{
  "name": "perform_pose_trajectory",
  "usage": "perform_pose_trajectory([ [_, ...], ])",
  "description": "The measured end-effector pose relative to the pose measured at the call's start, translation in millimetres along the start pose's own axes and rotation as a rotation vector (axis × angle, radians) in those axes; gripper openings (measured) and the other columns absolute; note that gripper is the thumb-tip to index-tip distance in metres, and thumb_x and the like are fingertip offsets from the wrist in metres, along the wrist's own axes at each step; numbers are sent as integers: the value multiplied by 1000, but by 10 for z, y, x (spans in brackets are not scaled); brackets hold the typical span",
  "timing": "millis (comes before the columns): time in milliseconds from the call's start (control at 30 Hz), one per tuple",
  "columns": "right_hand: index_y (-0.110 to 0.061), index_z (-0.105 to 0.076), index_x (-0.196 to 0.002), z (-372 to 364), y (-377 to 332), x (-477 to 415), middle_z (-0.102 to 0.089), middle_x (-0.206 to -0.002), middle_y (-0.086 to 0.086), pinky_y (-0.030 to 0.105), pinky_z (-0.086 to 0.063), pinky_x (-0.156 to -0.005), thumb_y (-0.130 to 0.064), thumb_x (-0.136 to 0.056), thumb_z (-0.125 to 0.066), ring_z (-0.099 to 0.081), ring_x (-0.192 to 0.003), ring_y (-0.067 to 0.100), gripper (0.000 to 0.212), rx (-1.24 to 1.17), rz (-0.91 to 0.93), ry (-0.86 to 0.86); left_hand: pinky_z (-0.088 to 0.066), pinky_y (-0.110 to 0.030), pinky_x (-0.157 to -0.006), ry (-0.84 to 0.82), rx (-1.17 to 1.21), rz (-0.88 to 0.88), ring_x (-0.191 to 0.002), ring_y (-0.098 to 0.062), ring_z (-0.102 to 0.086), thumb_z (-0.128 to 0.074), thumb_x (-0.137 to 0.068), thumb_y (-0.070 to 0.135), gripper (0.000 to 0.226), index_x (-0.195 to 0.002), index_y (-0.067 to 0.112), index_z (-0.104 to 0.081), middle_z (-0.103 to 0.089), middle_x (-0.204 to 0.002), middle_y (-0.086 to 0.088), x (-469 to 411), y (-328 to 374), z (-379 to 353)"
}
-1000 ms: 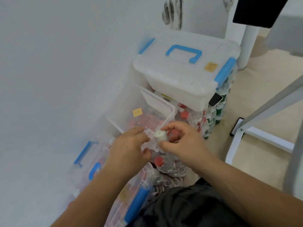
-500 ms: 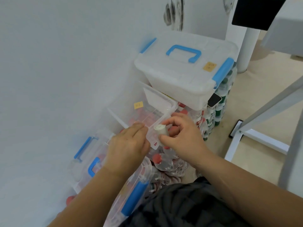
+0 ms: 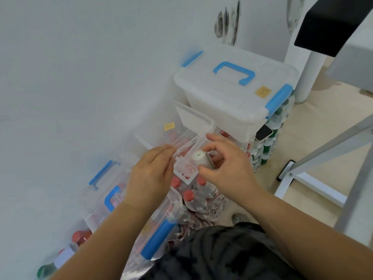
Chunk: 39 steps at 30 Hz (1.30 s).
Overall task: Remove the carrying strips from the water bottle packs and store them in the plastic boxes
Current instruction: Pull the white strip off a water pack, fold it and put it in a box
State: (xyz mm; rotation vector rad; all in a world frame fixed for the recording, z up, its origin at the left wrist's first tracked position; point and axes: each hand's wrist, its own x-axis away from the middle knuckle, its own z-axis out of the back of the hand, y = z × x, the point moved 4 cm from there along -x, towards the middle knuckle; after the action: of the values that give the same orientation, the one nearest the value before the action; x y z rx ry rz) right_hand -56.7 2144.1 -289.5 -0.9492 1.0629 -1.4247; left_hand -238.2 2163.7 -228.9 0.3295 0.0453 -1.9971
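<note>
The storing step seems to be in hand. The left hand [image 3: 151, 174] pinches a clear carrying strip [image 3: 184, 170], and close beside it the right hand [image 3: 226, 166] curls round a white cylinder [image 3: 201, 158] (tool or roll, I cannot tell). Both are above the bottle packs [image 3: 193, 199]. Next, the strip likely goes into the open plastic box [image 3: 210, 123] just behind.

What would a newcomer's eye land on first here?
Two bare hands meet at centre: the left hand pinches a clear carrying strip with red print, and the right hand grips a small white cylinder. Behind them to the right, a lidded white plastic box with a blue handle sits on stacked bottle packs. Just below the hands lie red-capped bottles.
</note>
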Motion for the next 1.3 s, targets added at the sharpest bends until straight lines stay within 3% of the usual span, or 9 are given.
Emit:
perform_pose_trajectory([
  [200,-31,-67,-92,12,43,-1,-52,-149,-13,42,-57,-94,-26,-70,-80,-67,-113,18,27,102,-3,-77,-45,-26,-93,37,32,4,-95,-25,-71,-45,-97,27,37,-111,5,-72,-75,-106,-11,-24,95,25],
  [333,-24,-65,-97,25,-60,13,-53,-148,-11,31,-53,-94,-24,-73,-77,-60,-118,10,27,160,117,-95,-42,-19,-95,24,110,95,-102,-22,-66,-55,-98,22,25,-114,9,-70,-72,-111,-7,-9,69,15],
  [467,-28,-65,-99,-1,-110,-31,-54,-147,-15,19,-46,-82,-25,-74,-78,-51,-86,-14,28,184,185,-172,-31,-7,-96,42,149,188,-105,-18,-63,-51,-98,22,29,-117,11,-70,-71,-114,-5,4,72,48],
  [567,-31,-64,-98,5,-73,-69,-58,-140,-20,11,-43,-75,-24,-73,-78,-54,-89,-14,29,147,149,-184,-32,-7,-94,51,170,210,-104,-18,-63,-56,-97,15,25,-117,11,-70,-71,-113,-5,-1,74,74],
  [767,-33,-63,-96,-6,-13,-145,-49,-147,-23,8,-39,-71,-24,-73,-79,-54,-78,-15,30,167,118,-257,-44,-23,-94,79,183,235,-103,-21,-66,-58,-97,10,23,-116,10,-70,-72,-113,-6,-29,73,113],
  [1000,-31,-64,-94,-2,45,-187,-49,-149,-25,21,-57,-65,-21,-75,-80,-61,-66,8,27,86,52,-251,-36,-11,-93,100,157,285,-103,-18,-66,-56,-97,17,24,-115,12,-71,-73,-113,-5,-42,68,196],
  [1067,-30,-64,-93,1,48,-186,-49,-149,-25,19,-56,-62,-21,-75,-81,-60,-63,5,27,71,41,-256,-37,-11,-93,117,166,282,-102,-18,-66,-56,-97,17,23,-114,11,-72,-73,-111,-4,-68,64,223],
  [1167,-27,-64,-93,14,40,-202,-51,-148,-24,17,-54,-61,-18,-74,-81,-56,-58,1,26,46,22,-246,-47,-24,-93,144,175,254,-100,-21,-68,-58,-97,13,21,-111,8,-72,-74,-108,-7,-117,90,247],
  [1300,-26,-65,-92,23,6,-225,-52,-147,-23,27,-59,-63,-19,-74,-81,-55,-56,2,25,57,12,-243,-49,-27,-91,194,191,255,-98,-23,-68,-59,-96,10,19,-109,7,-73,-75,-106,-7,-184,123,303],
])
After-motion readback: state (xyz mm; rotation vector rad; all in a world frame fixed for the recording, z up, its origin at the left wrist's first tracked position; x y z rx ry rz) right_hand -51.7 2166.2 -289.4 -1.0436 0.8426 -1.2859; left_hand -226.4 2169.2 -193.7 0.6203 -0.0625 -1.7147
